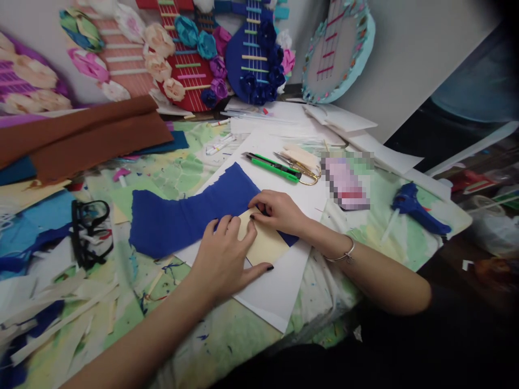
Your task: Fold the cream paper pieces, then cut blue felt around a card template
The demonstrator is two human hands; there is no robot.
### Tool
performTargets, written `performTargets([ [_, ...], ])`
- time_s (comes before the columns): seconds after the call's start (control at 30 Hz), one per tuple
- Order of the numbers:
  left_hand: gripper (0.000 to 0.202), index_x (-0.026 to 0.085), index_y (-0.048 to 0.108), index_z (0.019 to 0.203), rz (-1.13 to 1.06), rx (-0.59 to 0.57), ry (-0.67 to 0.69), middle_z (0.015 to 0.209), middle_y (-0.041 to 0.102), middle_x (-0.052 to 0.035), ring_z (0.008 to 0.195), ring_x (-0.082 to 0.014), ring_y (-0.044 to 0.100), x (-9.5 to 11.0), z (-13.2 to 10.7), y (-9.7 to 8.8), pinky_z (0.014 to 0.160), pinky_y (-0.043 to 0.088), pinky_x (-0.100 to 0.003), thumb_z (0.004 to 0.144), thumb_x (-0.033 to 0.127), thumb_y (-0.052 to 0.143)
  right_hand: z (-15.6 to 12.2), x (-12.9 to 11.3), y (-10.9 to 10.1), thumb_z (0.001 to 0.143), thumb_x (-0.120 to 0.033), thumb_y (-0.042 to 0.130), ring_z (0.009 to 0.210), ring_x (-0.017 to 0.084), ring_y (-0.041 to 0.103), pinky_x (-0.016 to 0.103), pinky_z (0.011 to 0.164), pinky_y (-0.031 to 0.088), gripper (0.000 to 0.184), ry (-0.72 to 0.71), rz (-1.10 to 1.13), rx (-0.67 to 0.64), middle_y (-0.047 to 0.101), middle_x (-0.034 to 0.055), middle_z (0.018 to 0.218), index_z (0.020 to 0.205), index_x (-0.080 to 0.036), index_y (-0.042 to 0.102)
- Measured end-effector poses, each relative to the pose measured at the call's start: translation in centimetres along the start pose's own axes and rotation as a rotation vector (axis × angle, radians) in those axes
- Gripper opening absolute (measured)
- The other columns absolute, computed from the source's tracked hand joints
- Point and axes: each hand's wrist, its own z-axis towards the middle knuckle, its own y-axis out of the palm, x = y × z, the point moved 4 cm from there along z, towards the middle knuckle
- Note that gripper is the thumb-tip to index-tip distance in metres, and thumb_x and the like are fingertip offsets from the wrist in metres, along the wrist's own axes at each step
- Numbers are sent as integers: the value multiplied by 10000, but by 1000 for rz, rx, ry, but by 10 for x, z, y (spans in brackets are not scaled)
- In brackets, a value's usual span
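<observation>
A pale yellow piece of card (265, 243) lies over a strip of blue crepe paper (174, 216) with ragged ends, both on white sheets (279, 297). My left hand (225, 254) rests on the card's left side, fingers spread and thumb stretched along its near edge. My right hand (279, 210) is closed at the card's far edge, thumb and forefinger pinching there; whether the blue paper is also in the pinch I cannot tell. Beyond the hands lie a green box cutter (273, 167) and gold-handled scissors (304, 170).
A blue glue gun (421, 208) and a blurred-out phone (346, 181) lie at right. Black glasses (91, 232) and paper scraps (60, 324) are at left. Brown crepe paper (89, 132) lies behind them. Decorated paper guitars (253, 54) stand along the wall.
</observation>
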Motion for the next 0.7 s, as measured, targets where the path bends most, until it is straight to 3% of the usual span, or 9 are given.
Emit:
performTargets([
  [0.17,682,79,516,1233,-72,-26,77,1335,477,-247,1252,-398,376,1,-1,6,973,276,-588,842,627,411,-1,1,-5,765,-170,620,632,99,471,218,611,362,151,-33,34,11,541,-7,729,915,-165,639],
  [0.3,646,78,519,1230,-101,-42,103,1408,424,-229,1297,-363,363,2,-2,12,999,266,-561,875,598,375,-7,9,-14,758,-145,625,602,93,491,218,597,383,159,-18,82,48,553,-19,687,915,-161,643],
  [0.4,654,69,525,1230,-113,-37,91,1431,401,-215,1321,-388,323,1,-2,12,1000,272,-563,869,596,386,-7,21,-28,788,-150,582,615,105,526,231,599,411,136,19,76,178,593,-1,719,904,-170,650],
  [0.53,663,85,543,1214,-149,-17,62,1425,423,-185,1329,-413,301,-1,-3,12,993,288,-553,837,618,429,3,33,-53,793,-149,567,760,182,570,309,696,448,131,68,-112,384,645,58,830,895,-169,646],
  [0.7,703,79,488,1270,-192,-11,51,1439,405,-187,1340,-356,321,-2,-3,15,1017,254,-540,844,631,404,31,45,-53,799,-213,591,1016,303,510,425,850,415,279,161,-455,246,617,139,1072,1071,-156,609],
])
